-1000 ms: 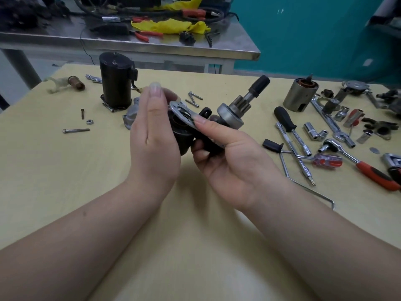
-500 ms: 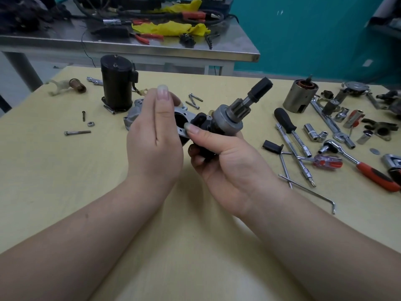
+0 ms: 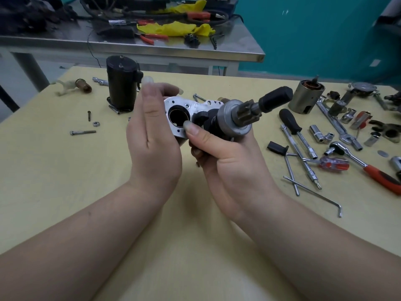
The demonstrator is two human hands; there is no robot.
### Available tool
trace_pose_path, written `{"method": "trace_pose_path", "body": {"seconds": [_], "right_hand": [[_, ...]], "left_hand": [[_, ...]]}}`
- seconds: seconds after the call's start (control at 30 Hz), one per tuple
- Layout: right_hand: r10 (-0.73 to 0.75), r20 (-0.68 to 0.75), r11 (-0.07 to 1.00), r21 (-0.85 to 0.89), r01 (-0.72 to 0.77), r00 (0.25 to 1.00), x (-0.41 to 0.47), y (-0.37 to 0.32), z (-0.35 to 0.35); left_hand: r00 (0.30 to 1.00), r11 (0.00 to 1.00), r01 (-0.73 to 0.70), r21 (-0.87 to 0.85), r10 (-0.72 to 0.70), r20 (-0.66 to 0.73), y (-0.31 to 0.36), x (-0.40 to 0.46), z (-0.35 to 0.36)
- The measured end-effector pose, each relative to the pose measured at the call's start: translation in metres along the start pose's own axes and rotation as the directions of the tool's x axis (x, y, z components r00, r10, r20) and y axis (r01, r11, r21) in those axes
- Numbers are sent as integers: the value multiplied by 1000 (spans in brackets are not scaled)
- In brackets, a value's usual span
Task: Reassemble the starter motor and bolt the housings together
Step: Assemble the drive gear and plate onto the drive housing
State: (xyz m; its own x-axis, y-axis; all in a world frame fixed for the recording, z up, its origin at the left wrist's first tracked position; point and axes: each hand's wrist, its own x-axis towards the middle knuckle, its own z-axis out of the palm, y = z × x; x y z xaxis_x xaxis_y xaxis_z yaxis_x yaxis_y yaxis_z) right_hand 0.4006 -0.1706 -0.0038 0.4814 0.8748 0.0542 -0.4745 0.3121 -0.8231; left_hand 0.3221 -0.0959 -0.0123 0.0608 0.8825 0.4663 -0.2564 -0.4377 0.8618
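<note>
Both hands hold the parts above the yellow desk (image 3: 65, 170): the left hand (image 3: 154, 135) grips the silver aluminium housing plate (image 3: 184, 109), the right hand (image 3: 227, 157) grips the steel pinion-gear shaft (image 3: 236, 118). I judge they are being joined; next, align the bolt holes.

pale yellow wooden table (image 3: 54, 181) | black cylindrical motor can (image 3: 122, 92) behind left fingers | long silver bolt (image 3: 82, 132) left of them | red-handled ratchet wrench (image 3: 366, 167) right of right fingers

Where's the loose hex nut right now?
Head view, left side of the table: the hex nut lies between a short screw and a long bolt.
</note>
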Motion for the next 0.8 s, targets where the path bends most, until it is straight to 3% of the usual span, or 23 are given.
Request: {"method": "trace_pose_path", "body": {"seconds": [0.27,0.53,0.67,0.8], "right_hand": [[66,26,998,19,-66,997,-2,6,-3],[2,99,996,-84,7,995,4,-4,-6],[-13,95,993,-117,24,995,3,-3,-6],[-7,42,990,-144,14,999,1,2,-9]], "left_hand": [[1000,1000,6,5,-6,25,3,2,-3],[997,996,68,-60,-66,38,6,8,-6],[997,1000,-1,28,-1,73,1,11,-9],[985,993,116,-15,-113,133,-5,9,-12]]}}
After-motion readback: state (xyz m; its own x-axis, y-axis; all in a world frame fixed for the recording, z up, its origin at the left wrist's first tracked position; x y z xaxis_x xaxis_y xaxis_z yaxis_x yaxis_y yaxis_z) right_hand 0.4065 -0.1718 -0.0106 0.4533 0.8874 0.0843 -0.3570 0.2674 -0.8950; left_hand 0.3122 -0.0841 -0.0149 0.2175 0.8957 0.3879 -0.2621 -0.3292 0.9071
